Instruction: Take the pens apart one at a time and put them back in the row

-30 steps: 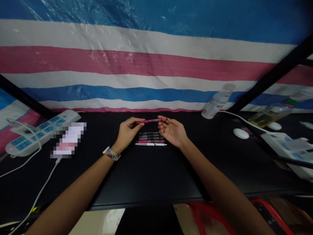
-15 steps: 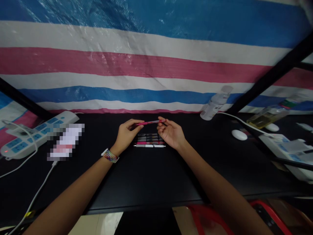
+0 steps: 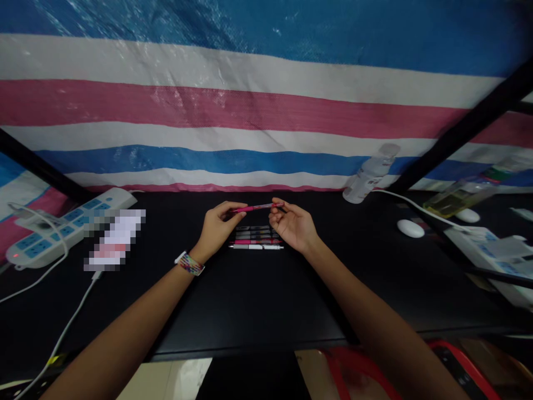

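A pink pen [image 3: 259, 207] is held level above the black table, between both hands. My left hand [image 3: 217, 226] pinches its left end between thumb and fingers. At its right end, the fingertips of my right hand [image 3: 293, 225] are closed on the pen. Below it, several pens lie side by side in a stack of rows. Nearest me is a white pen [image 3: 256, 246], with a pink and red pen [image 3: 255, 241] just behind it. Farther back are dark and grey pens [image 3: 252, 232], partly covered at the right by my right hand's fingers.
At the left are a white power strip [image 3: 37, 243], a blurred phone [image 3: 114, 241] and its cable. A clear bottle [image 3: 368, 176], a white mouse [image 3: 410, 228], a tilted bottle with yellow liquid [image 3: 458, 197] and another power strip [image 3: 485, 250] are at the right.
The camera view has shifted slightly. Both hands keep hold of the pink pen in nearly the same place; nothing else has visibly moved.
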Demonstrator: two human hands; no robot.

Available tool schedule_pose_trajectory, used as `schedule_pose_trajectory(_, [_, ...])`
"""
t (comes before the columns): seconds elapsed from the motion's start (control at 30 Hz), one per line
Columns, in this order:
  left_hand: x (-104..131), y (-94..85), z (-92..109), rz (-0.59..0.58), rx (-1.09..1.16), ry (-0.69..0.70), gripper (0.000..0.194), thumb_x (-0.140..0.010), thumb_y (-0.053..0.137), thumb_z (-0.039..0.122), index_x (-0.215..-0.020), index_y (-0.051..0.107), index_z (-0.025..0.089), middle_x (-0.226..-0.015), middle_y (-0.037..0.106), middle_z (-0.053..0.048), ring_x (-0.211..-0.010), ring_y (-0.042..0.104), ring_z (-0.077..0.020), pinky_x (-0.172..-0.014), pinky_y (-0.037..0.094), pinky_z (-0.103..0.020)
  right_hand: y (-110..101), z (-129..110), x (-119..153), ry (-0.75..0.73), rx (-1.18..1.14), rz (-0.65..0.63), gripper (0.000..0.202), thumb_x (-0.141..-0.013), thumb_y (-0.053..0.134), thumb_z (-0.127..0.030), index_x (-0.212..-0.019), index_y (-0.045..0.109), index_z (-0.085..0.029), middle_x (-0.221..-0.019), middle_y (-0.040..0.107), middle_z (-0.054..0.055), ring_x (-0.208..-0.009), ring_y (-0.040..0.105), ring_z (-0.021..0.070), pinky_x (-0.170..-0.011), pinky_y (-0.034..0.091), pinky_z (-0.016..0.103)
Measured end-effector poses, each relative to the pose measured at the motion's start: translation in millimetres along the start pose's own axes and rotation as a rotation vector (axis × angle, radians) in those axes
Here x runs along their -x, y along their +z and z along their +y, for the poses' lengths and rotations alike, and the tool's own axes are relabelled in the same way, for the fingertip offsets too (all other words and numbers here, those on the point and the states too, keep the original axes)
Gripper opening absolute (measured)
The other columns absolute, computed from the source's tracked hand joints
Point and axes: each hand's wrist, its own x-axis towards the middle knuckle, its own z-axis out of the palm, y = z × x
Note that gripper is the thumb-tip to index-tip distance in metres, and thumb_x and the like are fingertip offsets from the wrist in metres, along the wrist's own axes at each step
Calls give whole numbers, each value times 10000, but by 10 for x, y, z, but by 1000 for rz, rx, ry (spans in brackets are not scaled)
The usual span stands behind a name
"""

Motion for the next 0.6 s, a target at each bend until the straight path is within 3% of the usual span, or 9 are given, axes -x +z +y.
schedule_pose_trajectory(0.23, [5, -2, 10, 11, -4, 2, 241, -931, 843, 391, -1101, 863, 223, -1137, 839, -92, -1057, 780, -264, -969, 603, -406, 21, -9, 20, 20, -30, -20, 293, -975, 585, -257, -1171, 767, -137, -861, 698, 86, -740, 616, 182, -729, 618, 322])
schedule_pose_trajectory(0.43, [8, 8, 19, -2, 7, -1, 241, -927, 843, 393, -1090, 864, 218, -1126, 842, -97, -1037, 786, -262, -946, 610, -404, 3, 13, -3, -14, -14, 0, 166, -930, 638, -170, -1043, 759, -164, -801, 662, 52, -676, 559, 155, -712, 593, 296])
schedule_pose_trajectory(0.6, [1, -4, 25, 5, 2, -5, 245, -926, 839, 399, -1096, 868, 225, -1123, 840, -89, -1046, 778, -259, -943, 599, -397, 5, 15, -1, -12, -9, -14, 178, -919, 643, -181, -1055, 756, -164, -813, 668, 58, -714, 588, 165, -731, 599, 303])
